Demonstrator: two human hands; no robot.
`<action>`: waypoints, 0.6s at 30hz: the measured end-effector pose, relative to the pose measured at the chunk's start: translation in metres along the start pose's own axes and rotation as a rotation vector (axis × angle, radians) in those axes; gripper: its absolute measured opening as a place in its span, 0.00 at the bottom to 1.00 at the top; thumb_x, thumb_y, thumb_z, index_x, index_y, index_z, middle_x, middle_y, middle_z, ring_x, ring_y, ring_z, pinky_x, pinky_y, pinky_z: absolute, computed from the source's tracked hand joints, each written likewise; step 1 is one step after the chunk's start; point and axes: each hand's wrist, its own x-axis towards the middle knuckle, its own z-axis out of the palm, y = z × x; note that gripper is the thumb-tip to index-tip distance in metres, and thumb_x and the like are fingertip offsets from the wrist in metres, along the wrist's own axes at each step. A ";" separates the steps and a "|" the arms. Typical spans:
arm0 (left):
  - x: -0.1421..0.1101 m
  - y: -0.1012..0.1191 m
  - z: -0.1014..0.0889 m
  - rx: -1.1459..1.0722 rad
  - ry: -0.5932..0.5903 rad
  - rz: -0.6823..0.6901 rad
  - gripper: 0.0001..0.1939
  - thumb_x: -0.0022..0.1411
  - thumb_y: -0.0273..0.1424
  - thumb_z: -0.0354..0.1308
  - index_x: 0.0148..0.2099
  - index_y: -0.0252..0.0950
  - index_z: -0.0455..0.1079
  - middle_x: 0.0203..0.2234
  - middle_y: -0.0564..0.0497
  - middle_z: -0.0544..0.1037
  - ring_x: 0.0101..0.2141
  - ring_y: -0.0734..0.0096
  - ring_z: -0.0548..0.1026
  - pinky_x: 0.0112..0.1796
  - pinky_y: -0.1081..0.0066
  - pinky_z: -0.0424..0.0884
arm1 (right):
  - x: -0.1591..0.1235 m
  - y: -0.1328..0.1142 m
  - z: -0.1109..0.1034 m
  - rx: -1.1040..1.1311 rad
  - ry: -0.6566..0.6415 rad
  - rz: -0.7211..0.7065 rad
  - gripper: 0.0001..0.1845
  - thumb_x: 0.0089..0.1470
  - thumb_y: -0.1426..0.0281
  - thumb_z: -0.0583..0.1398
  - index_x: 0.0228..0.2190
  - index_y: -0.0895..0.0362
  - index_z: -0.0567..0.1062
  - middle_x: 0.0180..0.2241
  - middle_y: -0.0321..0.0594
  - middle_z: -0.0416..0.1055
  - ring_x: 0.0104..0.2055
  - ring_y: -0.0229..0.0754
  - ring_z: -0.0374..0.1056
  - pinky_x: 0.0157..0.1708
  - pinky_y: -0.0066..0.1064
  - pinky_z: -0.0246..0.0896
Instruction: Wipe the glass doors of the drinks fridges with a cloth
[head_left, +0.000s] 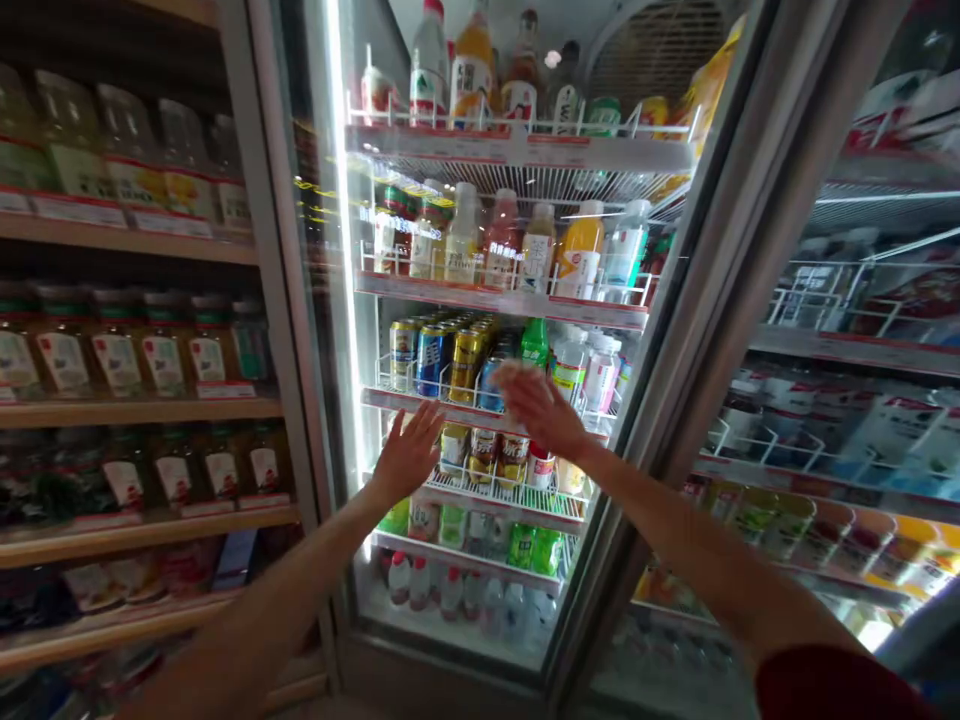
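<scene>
Both my arms reach toward the glass door (319, 330) of a lit drinks fridge. My left hand (409, 452) is spread with its fingers apart and holds nothing. It is at the door's left part, in front of the can shelves; whether it touches the glass I cannot tell. My right hand (546, 408), higher and to the right, is blurred. Under its fingers is a pale cloth (516, 374), seemingly pressed toward the glass. Behind the hands, golden cans (466, 362), a blue can (430, 360) and a green bottle (535, 342) stand on a wire shelf.
Wooden shelves (142, 412) with rows of bottles stand to the left. A metal door frame (739, 270) separates this door from another stocked fridge section on the right. Upper shelves hold juice bottles (581, 248); small red-capped bottles (399, 578) sit at the bottom.
</scene>
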 end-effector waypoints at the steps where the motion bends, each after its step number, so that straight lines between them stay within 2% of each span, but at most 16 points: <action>1: -0.002 -0.006 0.001 0.002 0.003 -0.035 0.25 0.64 0.33 0.43 0.61 0.32 0.55 0.62 0.43 0.51 0.63 0.61 0.47 0.60 0.53 0.44 | 0.016 0.007 -0.005 -0.020 0.037 0.114 0.32 0.55 0.76 0.50 0.60 0.55 0.50 0.64 0.37 0.45 0.67 0.43 0.27 0.65 0.50 0.20; 2: -0.005 -0.011 0.003 0.003 0.005 -0.069 0.25 0.64 0.33 0.42 0.62 0.32 0.54 0.62 0.42 0.50 0.63 0.61 0.47 0.60 0.52 0.43 | 0.027 0.009 -0.005 -0.032 0.061 0.191 0.32 0.56 0.76 0.49 0.61 0.56 0.49 0.64 0.38 0.43 0.67 0.45 0.27 0.65 0.52 0.21; 3: -0.010 -0.017 0.005 0.005 0.007 -0.096 0.25 0.64 0.33 0.42 0.62 0.31 0.54 0.63 0.42 0.50 0.63 0.61 0.46 0.60 0.52 0.43 | 0.032 0.003 -0.001 -0.032 0.064 0.211 0.32 0.56 0.76 0.49 0.61 0.57 0.49 0.65 0.39 0.42 0.67 0.45 0.27 0.65 0.52 0.22; 4: -0.015 -0.022 0.007 0.006 0.007 -0.116 0.25 0.64 0.33 0.42 0.62 0.31 0.54 0.62 0.42 0.50 0.63 0.60 0.47 0.60 0.52 0.43 | 0.029 -0.010 0.008 -0.020 0.048 0.172 0.32 0.55 0.76 0.49 0.61 0.58 0.49 0.64 0.40 0.43 0.67 0.45 0.27 0.66 0.50 0.23; 8: -0.042 -0.042 0.014 0.019 0.001 -0.134 0.25 0.63 0.32 0.43 0.61 0.32 0.56 0.62 0.42 0.53 0.62 0.60 0.49 0.60 0.52 0.44 | -0.010 -0.083 0.068 0.071 -0.071 -0.258 0.32 0.50 0.78 0.52 0.58 0.63 0.56 0.62 0.39 0.51 0.67 0.37 0.32 0.67 0.35 0.23; 10: -0.053 -0.056 0.016 0.022 -0.004 -0.136 0.25 0.63 0.32 0.43 0.61 0.34 0.55 0.61 0.43 0.53 0.62 0.61 0.50 0.60 0.53 0.43 | 0.000 -0.095 0.083 0.081 -0.069 -0.317 0.32 0.49 0.78 0.53 0.57 0.64 0.58 0.61 0.40 0.52 0.67 0.36 0.31 0.67 0.35 0.21; 12: -0.058 -0.070 0.015 0.022 0.004 -0.161 0.26 0.63 0.32 0.43 0.62 0.34 0.54 0.61 0.43 0.54 0.62 0.60 0.50 0.60 0.52 0.44 | 0.043 -0.083 0.079 0.052 -0.029 -0.208 0.31 0.52 0.77 0.52 0.58 0.63 0.57 0.62 0.40 0.51 0.67 0.38 0.29 0.67 0.39 0.19; 15: -0.060 -0.090 0.014 0.014 0.034 -0.211 0.27 0.63 0.32 0.42 0.63 0.34 0.51 0.61 0.41 0.53 0.61 0.58 0.51 0.59 0.49 0.45 | 0.119 -0.059 0.062 -0.014 0.052 0.095 0.28 0.57 0.75 0.47 0.59 0.61 0.54 0.64 0.41 0.44 0.67 0.42 0.26 0.65 0.48 0.19; 16: -0.061 -0.094 0.015 0.009 0.040 -0.218 0.27 0.63 0.32 0.42 0.64 0.34 0.50 0.61 0.41 0.53 0.61 0.58 0.51 0.59 0.49 0.46 | 0.132 -0.059 0.061 -0.017 0.046 0.131 0.28 0.57 0.75 0.47 0.59 0.61 0.53 0.64 0.43 0.42 0.67 0.44 0.26 0.65 0.50 0.20; 18: -0.065 -0.102 0.015 -0.002 0.040 -0.211 0.28 0.63 0.33 0.43 0.64 0.34 0.49 0.62 0.41 0.53 0.62 0.58 0.51 0.59 0.49 0.46 | 0.132 -0.078 0.069 0.003 -0.007 0.083 0.28 0.57 0.75 0.48 0.59 0.61 0.55 0.64 0.43 0.44 0.67 0.43 0.30 0.66 0.47 0.23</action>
